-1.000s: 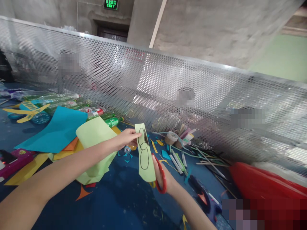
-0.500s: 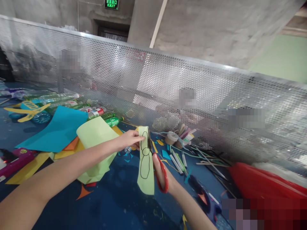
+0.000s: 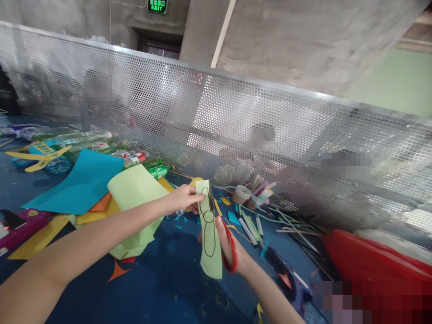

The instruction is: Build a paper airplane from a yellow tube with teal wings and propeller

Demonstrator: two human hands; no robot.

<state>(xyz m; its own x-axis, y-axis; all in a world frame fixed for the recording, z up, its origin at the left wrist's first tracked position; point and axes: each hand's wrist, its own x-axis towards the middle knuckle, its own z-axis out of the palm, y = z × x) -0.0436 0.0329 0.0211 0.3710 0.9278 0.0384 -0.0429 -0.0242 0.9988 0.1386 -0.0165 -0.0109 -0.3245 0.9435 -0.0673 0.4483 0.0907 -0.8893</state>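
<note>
A strip of pale green paper [image 3: 212, 238] hangs upright in front of me, with a propeller-like outline drawn in black: two long lobes and a circle between them. My left hand [image 3: 185, 198] pinches its upper left edge, thumb on the front. In my right hand [image 3: 225, 240] is a pair of scissors [image 3: 232, 249] with red handles. Their dark blades lie along the strip's upper right edge, partly behind the paper. Most of my right fingers are hidden by the strip.
Left lie a pale green sheet [image 3: 135, 189], a blue sheet [image 3: 81, 184], plastic bottles [image 3: 135, 158] and a purple tool [image 3: 25, 229]. Right are glue sticks [image 3: 248, 229], tape rolls [image 3: 241, 194] and a red bag [image 3: 378, 256]. A perforated metal screen [image 3: 162, 103] stands behind, with people beyond it.
The lower end of the paper strip has swung a little to the right, and its top has dropped slightly. My left hand moved slightly down with it; the scissors stayed nearly in place.
</note>
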